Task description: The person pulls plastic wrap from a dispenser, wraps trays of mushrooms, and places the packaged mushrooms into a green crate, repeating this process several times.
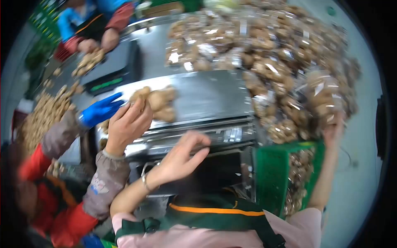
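My left hand (186, 155), with a bangle at the wrist, hovers over the dark front of the metal packing machine (211, 91). Its fingers are loosely bent, the thumb stands apart, and nothing is in it. Far out to the right, my right hand (332, 129) grips the lower end of a clear plastic bag of tan, knobbly produce (324, 97) at the edge of a heap of similar bags. Blur hides part of its fingers. Loose tan pieces (159, 101) lie on the machine's left end, beyond my left hand.
A co-worker at my left reaches in with a bare hand (128, 122) and a blue-gloved hand (101, 110). Another person handles produce beside a scale (109, 68). Bagged produce (269, 45) covers the back right. A green crate (271, 171) stands at front right; loose produce (45, 113) is heaped left.
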